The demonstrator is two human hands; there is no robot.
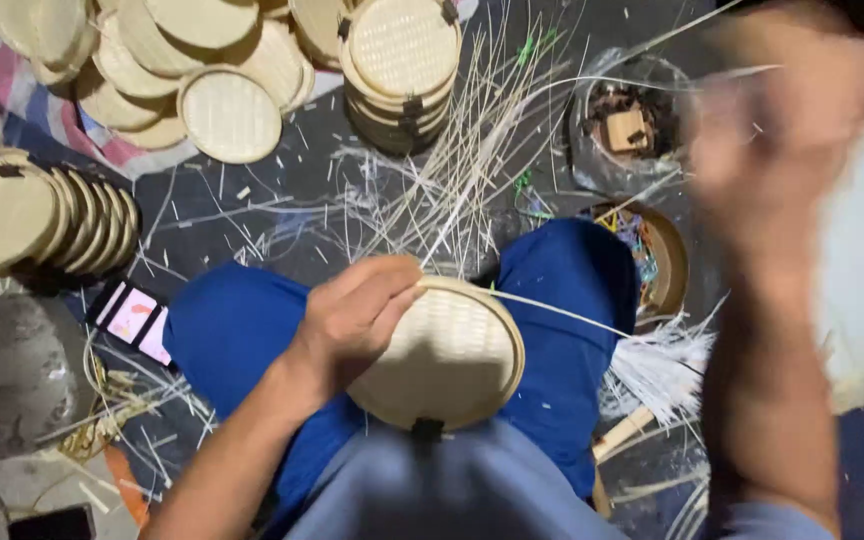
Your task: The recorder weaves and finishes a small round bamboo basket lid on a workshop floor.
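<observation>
My left hand (pixel 357 315) grips the rim of a round woven bamboo lid (pixel 452 355) resting on my lap, between my blue-trousered knees. A thin pale bamboo strip (pixel 562 313) runs from the lid's rim out to the right. My right hand (pixel 767 140) is raised at the upper right and heavily blurred; its fingers look closed, and a thin strip leads toward it, though the blur hides the grip.
Finished round lids lie in stacks at the top left (pixel 227 112), top centre (pixel 402 50) and left edge (pixel 42 215). Loose bamboo strips (pixel 452 190) litter the dark floor. A phone (pixel 134 318) lies by my left knee. Small bowls (pixel 627 125) with odds and ends sit at right.
</observation>
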